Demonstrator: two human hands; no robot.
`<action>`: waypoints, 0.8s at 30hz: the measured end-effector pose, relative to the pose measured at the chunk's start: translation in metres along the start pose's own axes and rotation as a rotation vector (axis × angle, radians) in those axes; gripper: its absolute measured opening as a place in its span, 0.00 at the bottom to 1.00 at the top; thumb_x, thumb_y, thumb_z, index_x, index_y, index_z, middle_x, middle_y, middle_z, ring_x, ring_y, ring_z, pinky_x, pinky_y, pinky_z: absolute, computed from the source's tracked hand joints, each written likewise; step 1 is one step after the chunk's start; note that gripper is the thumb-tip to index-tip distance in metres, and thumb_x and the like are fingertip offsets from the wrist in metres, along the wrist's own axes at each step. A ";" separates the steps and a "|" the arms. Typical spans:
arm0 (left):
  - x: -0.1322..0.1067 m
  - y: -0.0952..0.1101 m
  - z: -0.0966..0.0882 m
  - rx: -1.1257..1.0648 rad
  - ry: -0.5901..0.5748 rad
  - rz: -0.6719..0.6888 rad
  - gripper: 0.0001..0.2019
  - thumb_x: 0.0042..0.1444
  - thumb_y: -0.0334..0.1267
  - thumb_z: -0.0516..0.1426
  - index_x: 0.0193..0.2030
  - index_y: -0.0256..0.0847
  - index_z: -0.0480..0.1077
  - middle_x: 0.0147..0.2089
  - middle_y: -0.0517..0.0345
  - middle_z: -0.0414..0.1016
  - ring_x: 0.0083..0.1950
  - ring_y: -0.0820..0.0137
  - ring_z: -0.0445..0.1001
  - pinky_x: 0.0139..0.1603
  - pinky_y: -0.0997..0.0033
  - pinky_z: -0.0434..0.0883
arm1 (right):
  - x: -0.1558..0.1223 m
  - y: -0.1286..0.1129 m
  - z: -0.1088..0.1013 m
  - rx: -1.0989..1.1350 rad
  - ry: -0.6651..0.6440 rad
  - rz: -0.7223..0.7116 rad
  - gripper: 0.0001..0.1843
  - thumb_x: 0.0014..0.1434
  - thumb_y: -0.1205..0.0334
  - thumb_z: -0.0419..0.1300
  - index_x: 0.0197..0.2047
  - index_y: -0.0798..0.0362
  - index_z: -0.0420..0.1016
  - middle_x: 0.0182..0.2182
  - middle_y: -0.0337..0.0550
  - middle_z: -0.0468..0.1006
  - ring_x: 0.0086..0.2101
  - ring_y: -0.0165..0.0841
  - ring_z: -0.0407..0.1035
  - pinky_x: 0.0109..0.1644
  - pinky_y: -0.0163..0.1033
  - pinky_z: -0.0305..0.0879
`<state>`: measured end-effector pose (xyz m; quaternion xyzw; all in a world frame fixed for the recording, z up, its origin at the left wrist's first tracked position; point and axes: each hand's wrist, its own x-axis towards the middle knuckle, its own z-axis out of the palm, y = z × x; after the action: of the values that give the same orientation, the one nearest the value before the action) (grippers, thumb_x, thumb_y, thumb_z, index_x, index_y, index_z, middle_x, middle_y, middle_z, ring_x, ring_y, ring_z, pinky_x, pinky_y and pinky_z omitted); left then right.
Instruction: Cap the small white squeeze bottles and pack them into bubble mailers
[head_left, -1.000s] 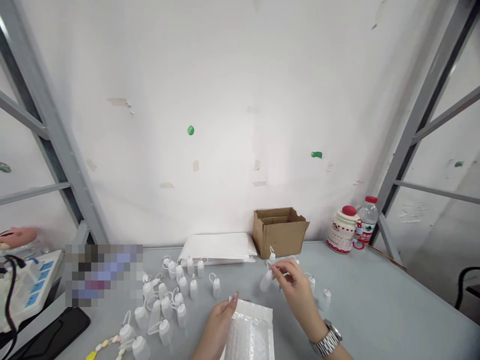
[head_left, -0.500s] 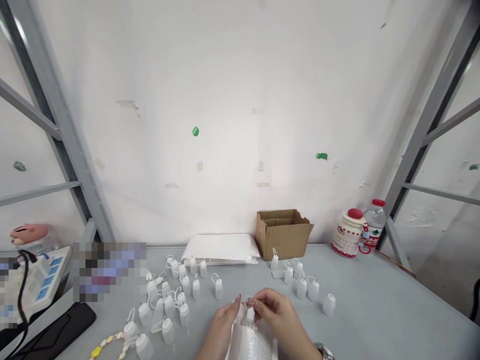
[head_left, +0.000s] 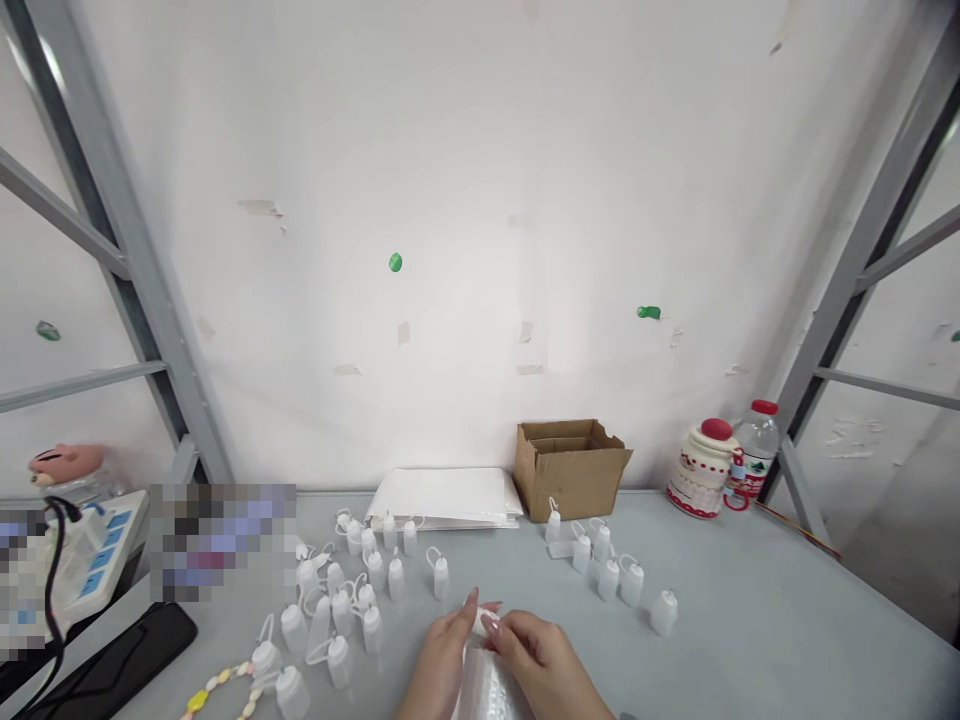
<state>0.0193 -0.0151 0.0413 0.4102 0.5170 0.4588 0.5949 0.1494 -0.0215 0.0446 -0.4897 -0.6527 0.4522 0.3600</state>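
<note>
My left hand [head_left: 441, 660] and my right hand [head_left: 538, 660] meet at the bottom middle, over the mouth of a white bubble mailer [head_left: 484, 690]. The left hand's fingers grip the mailer's upper edge. The right hand's fingertips pinch a small white squeeze bottle [head_left: 481, 620] at the mailer's opening; most of the bottle is hidden by the fingers. Several small white bottles with looped caps [head_left: 352, 600] stand to the left of my hands, and another small group of bottles [head_left: 600, 570] stands to the right.
A stack of white mailers [head_left: 446, 495] and an open cardboard box [head_left: 570, 465] sit against the wall. A ceramic jar [head_left: 701, 468] and a water bottle [head_left: 754, 445] stand at the right. A black phone [head_left: 120, 655], a power strip [head_left: 82, 550] and a bead string [head_left: 217, 690] lie left.
My right hand drew back from the right bottle group with one bottle and brought it to the mailer's mouth. The left hand stayed on the mailer. The view shifted slightly.
</note>
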 end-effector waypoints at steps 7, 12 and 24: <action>0.002 -0.008 -0.002 -0.123 -0.028 -0.074 0.33 0.35 0.62 0.57 0.36 0.31 0.76 0.31 0.46 0.80 0.43 0.52 0.74 0.46 0.60 0.66 | -0.001 -0.002 0.004 -0.078 -0.140 0.042 0.22 0.54 0.46 0.49 0.20 0.54 0.62 0.19 0.33 0.55 0.24 0.28 0.51 0.27 0.33 0.51; 0.003 -0.006 -0.001 -0.149 -0.043 -0.076 0.34 0.33 0.63 0.58 0.34 0.31 0.76 0.31 0.45 0.80 0.42 0.53 0.74 0.46 0.61 0.67 | -0.001 -0.005 -0.002 -0.149 -0.143 -0.019 0.18 0.55 0.52 0.51 0.23 0.55 0.70 0.20 0.36 0.63 0.25 0.29 0.59 0.31 0.34 0.57; 0.000 0.007 -0.003 -0.397 -0.129 -0.085 0.25 0.39 0.56 0.60 0.39 0.39 0.75 0.45 0.48 0.78 0.50 0.55 0.72 0.52 0.60 0.65 | 0.014 0.010 -0.049 -0.009 -0.117 0.192 0.14 0.45 0.52 0.61 0.26 0.54 0.67 0.18 0.33 0.67 0.18 0.27 0.61 0.21 0.32 0.55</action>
<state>0.0159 -0.0135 0.0481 0.2913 0.3940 0.4990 0.7148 0.1938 0.0051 0.0519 -0.5244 -0.6248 0.5095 0.2739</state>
